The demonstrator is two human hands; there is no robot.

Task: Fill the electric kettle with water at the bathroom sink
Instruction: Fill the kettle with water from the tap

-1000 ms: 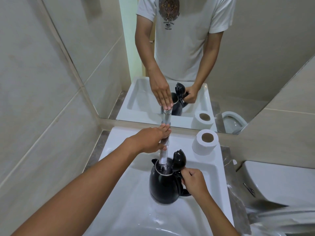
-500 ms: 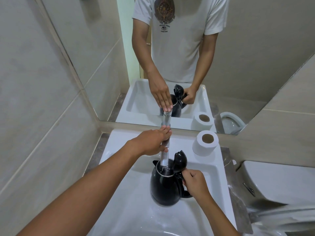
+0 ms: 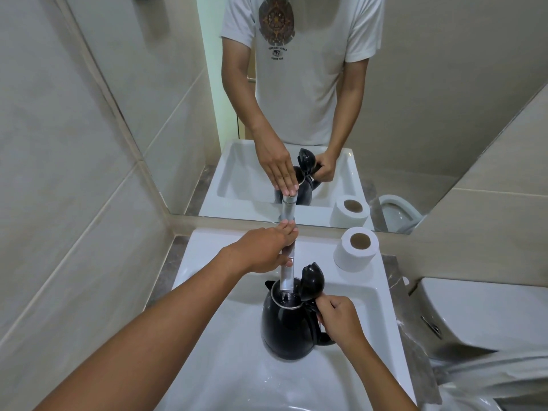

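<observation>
The black kettle (image 3: pixel 289 324) is standing upright in the white sink (image 3: pixel 237 366), lid tipped open, directly under the chrome tap (image 3: pixel 287 269). The right hand (image 3: pixel 341 317) is gripping the kettle's handle, fingers closed. The left hand (image 3: pixel 264 250) is resting over the tap, fingers wrapped loosely. A toilet roll (image 3: pixel 355 249) is sitting right of the tap.

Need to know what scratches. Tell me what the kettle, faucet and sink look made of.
Kettle: glossy black body, likely plastic or coated metal, with a bright metal rim. Faucet: shiny mirror-like chrome metal. Sink: smooth glossy white, probably glazed ceramic.
</observation>
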